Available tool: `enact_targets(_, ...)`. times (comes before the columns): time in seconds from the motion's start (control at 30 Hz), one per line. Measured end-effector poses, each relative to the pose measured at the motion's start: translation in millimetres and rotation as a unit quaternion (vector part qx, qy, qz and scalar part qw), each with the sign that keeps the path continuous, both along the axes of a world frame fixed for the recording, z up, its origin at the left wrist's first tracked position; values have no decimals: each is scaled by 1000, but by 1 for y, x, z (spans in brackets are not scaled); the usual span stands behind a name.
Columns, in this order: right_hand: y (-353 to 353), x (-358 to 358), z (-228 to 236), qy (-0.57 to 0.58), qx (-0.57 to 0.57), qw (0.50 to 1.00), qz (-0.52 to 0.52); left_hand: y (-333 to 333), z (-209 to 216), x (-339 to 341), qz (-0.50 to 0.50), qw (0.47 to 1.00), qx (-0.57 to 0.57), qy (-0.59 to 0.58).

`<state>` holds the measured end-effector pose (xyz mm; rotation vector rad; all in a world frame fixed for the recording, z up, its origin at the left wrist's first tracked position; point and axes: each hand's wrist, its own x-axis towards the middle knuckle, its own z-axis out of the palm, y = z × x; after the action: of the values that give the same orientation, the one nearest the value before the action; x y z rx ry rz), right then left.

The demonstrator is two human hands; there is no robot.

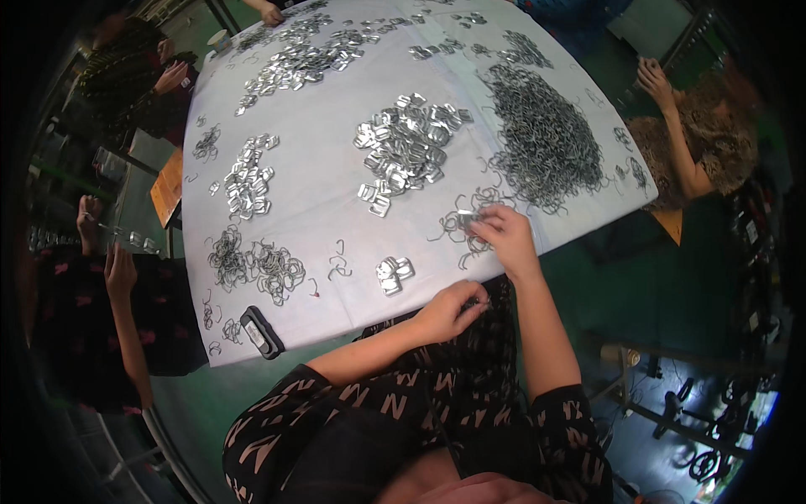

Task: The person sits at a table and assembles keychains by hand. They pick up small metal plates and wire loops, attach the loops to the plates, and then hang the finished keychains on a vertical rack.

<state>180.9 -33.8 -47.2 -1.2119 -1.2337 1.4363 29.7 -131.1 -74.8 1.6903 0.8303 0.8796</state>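
My right hand (510, 241) reaches over the table's near edge, fingers pinched together at a small heap of bent wire hooks (483, 200). A shiny bit of metal shows by its fingertips; whether the fingers grip it or a hook is unclear. At the edge, lower and to the left, my left hand (449, 312) is closed, thumb against fingers, with a small dark metallic bit showing at the tips that is too small to name. Just beyond it lie a few silver metal buckles (393, 275) in a cluster.
On the white-covered table (336, 176) lie a big pile of buckles (403, 143), a large dark mound of wire hooks (546, 139) and smaller hook heaps (277, 269). A black block-shaped object (261, 333) rests at the near-left edge. Other people sit around the left, right and far sides.
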Motion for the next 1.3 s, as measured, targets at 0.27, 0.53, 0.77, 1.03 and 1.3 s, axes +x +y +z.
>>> enact_targets(0.27, -89, 42, -7, 34, -3, 994, -104, -1, 11, 20, 90, 995, -36, -35)
enact_targets(0.53, -111, 37, -15, -36, 73, 987, -140, -7, 8, 27, 105, 994, -26, 7)
enact_targets(0.77, -120, 32, -11, -33, 83, 985, -149, -7, 5, 26, 97, 993, -56, 30)
enact_targets(1.03, -125, 34, -19, 74, 24, 979, -189, 10, 17, 13, 38, 998, -27, 44)
enact_targets(1.3, -124, 42, -14, 49, 27, 976, -211, 91, 10, -10, 159, 931, 232, 234)
